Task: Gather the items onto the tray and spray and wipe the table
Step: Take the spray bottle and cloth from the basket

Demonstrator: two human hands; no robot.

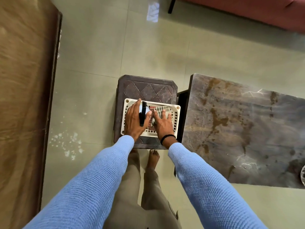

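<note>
Floor: pale green tile, with white flecks on the side nearest the bed.
Bed: brown cover and dark frame, running along the person's left.
Bench: dark top blotched with rusty stains and pale streaks, on the person's right.
Sofa: reddish, in the far right corner. Only an edge is in sight.
Person: standing barefoot, in light blue knit sleeves, both arms reaching down ahead.
Stool: dark brown with a diamond-embossed top, just beside the bench's left side.
Tray: white with slotted walls. It sits on the stool and covers the nearer part of its top.
Left hand: over the tray's left half, holding the spray bottle between thumb and fingers. These fingers are only slightly bent, with their tips at the tray's far left corner.
Right hand: over the tray's right half, its fingers spread and nearly straight. They press on the cloth and grip nothing.
Cloth: checked, crumpled inside the tray.
Spray bottle: black head on top, pale body mostly hidden by the hand.
Band: black, on the right wrist.
</note>
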